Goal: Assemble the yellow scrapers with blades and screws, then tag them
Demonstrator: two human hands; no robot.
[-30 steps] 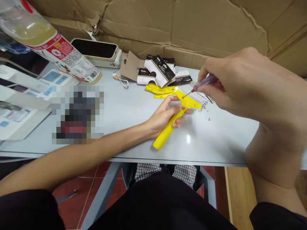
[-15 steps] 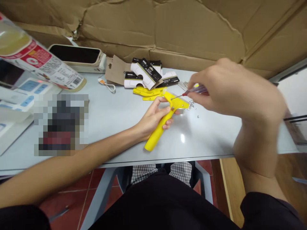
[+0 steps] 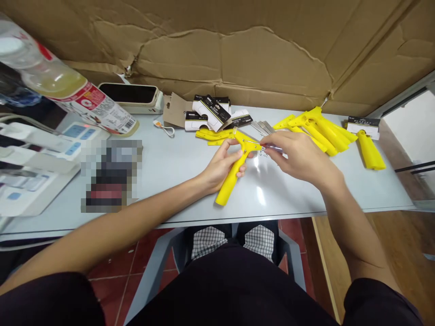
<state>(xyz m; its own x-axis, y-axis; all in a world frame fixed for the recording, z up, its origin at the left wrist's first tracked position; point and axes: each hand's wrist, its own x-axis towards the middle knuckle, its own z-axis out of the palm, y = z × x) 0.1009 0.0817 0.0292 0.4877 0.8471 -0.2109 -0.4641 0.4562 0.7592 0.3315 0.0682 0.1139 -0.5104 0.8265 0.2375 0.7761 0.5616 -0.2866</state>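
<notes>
My left hand (image 3: 220,168) is wrapped round a yellow scraper (image 3: 227,188), its wide head pointing away from me and its handle slanting toward the table's front edge. In my right hand (image 3: 302,156) is a screwdriver (image 3: 252,142) with a clear handle and a red collar. Its thin shaft reaches left across the scraper head, the tip by a small screw there. Small loose screws (image 3: 263,154) lie beside the head, partly covered by my right hand. Just behind it are flat metal blades (image 3: 262,128). More flat yellow pieces (image 3: 212,135) rest behind my left hand.
Black-and-white packaging cards (image 3: 211,112) are heaped at the back. Several yellow scrapers (image 3: 328,133) are piled at the right, with another scraper (image 3: 371,151) on a card beyond. At the left stand a bottle (image 3: 98,104), a phone (image 3: 129,93) and a power strip (image 3: 73,136). Cardboard (image 3: 265,59) walls the back.
My right hand has come down and closer to the scraper, so the pile at the right now shows. The view has shifted slightly. My left hand keeps its hold.
</notes>
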